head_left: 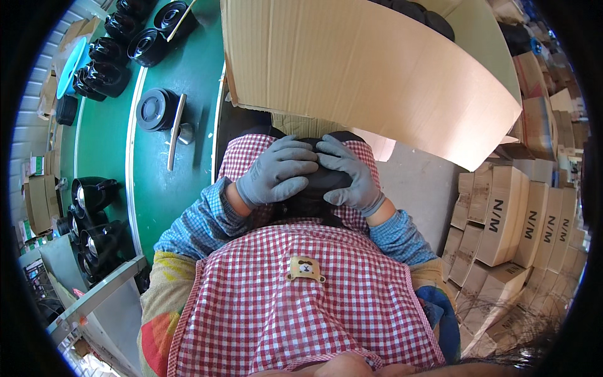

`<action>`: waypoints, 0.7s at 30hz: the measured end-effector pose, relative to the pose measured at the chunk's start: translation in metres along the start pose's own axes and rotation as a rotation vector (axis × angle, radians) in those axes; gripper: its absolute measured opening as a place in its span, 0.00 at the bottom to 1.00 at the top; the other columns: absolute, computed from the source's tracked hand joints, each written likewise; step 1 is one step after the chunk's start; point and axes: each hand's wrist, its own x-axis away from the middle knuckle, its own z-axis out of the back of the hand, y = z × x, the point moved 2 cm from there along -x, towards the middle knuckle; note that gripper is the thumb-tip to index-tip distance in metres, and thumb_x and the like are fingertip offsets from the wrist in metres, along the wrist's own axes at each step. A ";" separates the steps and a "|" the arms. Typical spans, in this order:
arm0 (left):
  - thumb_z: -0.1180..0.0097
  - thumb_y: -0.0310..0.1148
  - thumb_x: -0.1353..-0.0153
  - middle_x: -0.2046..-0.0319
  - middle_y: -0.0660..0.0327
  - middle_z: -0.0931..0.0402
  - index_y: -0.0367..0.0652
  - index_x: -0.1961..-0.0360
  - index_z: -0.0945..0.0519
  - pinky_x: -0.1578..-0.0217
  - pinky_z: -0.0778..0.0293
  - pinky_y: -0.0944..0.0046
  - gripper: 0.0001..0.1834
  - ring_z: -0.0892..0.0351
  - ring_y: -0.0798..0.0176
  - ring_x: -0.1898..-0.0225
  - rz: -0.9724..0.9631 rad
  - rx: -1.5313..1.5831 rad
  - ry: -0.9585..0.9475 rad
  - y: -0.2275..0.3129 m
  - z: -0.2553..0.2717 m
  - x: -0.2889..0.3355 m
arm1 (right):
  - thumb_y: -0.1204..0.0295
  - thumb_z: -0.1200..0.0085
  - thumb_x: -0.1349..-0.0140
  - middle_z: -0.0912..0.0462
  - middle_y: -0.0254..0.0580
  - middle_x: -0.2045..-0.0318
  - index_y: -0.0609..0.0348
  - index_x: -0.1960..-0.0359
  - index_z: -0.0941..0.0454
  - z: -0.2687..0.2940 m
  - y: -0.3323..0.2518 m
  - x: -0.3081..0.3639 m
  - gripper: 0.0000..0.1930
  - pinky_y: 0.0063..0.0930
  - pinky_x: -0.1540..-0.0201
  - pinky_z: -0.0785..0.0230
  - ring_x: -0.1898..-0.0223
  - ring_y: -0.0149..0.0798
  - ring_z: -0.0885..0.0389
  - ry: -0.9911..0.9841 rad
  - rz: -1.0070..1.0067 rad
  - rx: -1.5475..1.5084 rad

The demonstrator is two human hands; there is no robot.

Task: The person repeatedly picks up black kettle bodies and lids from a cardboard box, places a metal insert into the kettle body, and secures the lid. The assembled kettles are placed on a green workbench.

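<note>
A rounded black part point(330, 179) rests in my lap between my knees, over a red-and-white checked apron point(301, 314). My left hand point(279, 169), in a grey glove, is curled over its left side. From the other side my right hand point(353, 176), gloved the same way, wraps around it with bent fingers. Much of the part lies hidden under the gloves, so its exact kind cannot be made out.
On the green workbench point(166, 201) at left sit a round black piece point(156, 110), a pale bar point(176, 133) and several glossy black vessels point(107, 69). A large cardboard box point(370, 69) stands ahead, with black round parts inside. Stacked cartons point(502, 213) fill the right.
</note>
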 end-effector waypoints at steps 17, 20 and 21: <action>0.54 0.65 0.32 0.26 0.38 0.44 0.42 0.27 0.35 0.28 0.52 0.34 0.44 0.45 0.29 0.26 0.169 -0.343 -0.139 0.027 0.021 -0.014 | 0.51 0.54 0.26 0.33 0.62 0.30 0.64 0.29 0.35 0.006 -0.019 -0.007 0.33 0.56 0.24 0.52 0.27 0.68 0.41 0.032 0.101 0.445; 0.59 0.70 0.33 0.27 0.36 0.43 0.33 0.26 0.41 0.27 0.56 0.35 0.52 0.47 0.31 0.25 0.152 -0.344 -0.157 0.042 -0.004 -0.018 | 0.56 0.56 0.24 0.33 0.62 0.30 0.64 0.29 0.34 -0.004 -0.010 -0.007 0.30 0.55 0.24 0.51 0.28 0.66 0.40 0.104 0.046 0.287; 0.59 0.71 0.33 0.27 0.36 0.44 0.31 0.25 0.42 0.26 0.57 0.36 0.53 0.48 0.32 0.24 0.188 -0.286 -0.105 0.023 0.002 -0.013 | 0.57 0.57 0.24 0.33 0.61 0.30 0.64 0.29 0.34 -0.012 -0.013 -0.003 0.29 0.55 0.24 0.51 0.28 0.65 0.39 0.121 -0.009 0.251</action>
